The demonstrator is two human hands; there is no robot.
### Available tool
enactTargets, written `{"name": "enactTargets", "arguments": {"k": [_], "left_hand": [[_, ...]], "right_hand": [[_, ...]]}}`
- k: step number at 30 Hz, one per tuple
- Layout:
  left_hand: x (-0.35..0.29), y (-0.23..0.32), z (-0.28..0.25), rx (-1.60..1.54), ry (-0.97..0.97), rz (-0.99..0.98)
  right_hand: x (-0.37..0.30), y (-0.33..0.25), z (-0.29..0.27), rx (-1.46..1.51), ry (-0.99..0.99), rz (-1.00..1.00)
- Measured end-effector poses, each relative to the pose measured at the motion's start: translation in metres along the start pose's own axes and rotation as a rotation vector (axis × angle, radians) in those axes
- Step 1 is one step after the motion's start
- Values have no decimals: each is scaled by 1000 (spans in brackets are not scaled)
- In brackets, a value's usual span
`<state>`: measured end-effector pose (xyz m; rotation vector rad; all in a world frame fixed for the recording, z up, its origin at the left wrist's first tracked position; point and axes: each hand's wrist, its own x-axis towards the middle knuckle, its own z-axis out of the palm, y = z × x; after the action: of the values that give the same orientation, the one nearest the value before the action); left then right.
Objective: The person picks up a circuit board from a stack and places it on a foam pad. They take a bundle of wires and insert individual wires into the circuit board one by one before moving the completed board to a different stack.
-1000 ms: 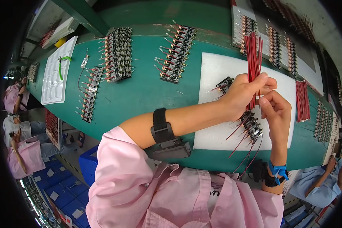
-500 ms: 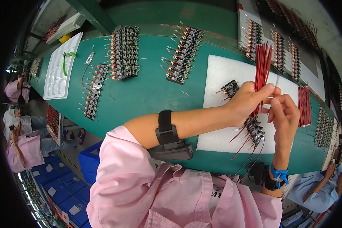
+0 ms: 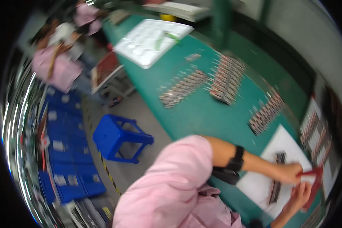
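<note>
The picture is smeared by motion. At the lower right, my left hand [image 3: 290,173] is closed on a bundle of red wires [image 3: 311,174] that sticks out past its fingers. My right hand [image 3: 301,194] is close beside it with bent fingers; blur hides whether it pinches anything. Both hands are over a white foam sheet [image 3: 260,182]. Beneath my left wrist on the foam lies a row of small dark circuit boards [image 3: 275,191], and a shorter group of boards [image 3: 280,157] lies on its far side. More red wires [image 3: 312,195] lie just right of my right hand.
On the green table [image 3: 193,121] several board rows [image 3: 228,78] stand left of the foam. A white tray [image 3: 140,45] holds green-handled cutters [image 3: 171,37]. A blue stool [image 3: 116,138] stands on the floor by blue bins [image 3: 70,152]. People [image 3: 57,68] are at the far left.
The whole view has swung left and tilted, so table and hands now appear farther right and lower. The stool and bins show more fully. My left hand still holds the red wires.
</note>
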<state>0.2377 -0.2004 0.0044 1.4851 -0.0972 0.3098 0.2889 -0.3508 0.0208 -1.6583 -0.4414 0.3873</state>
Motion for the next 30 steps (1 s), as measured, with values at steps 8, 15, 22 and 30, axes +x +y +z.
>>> {"name": "enactTargets", "arguments": {"k": [8,15,22,30], "left_hand": [[-6,1,-5,62,-6,-44],[-8,2,-2,26,-14,-77],[-1,17,-4,87,-140,39],[3,12,-33,50,-213,-222]], "right_hand": [[-2,-17,25,169,-35,-22],[-3,-19,27,50,66,-24],[-7,-8,1,-12,87,27],[9,-11,30,170,-37,111]]}}
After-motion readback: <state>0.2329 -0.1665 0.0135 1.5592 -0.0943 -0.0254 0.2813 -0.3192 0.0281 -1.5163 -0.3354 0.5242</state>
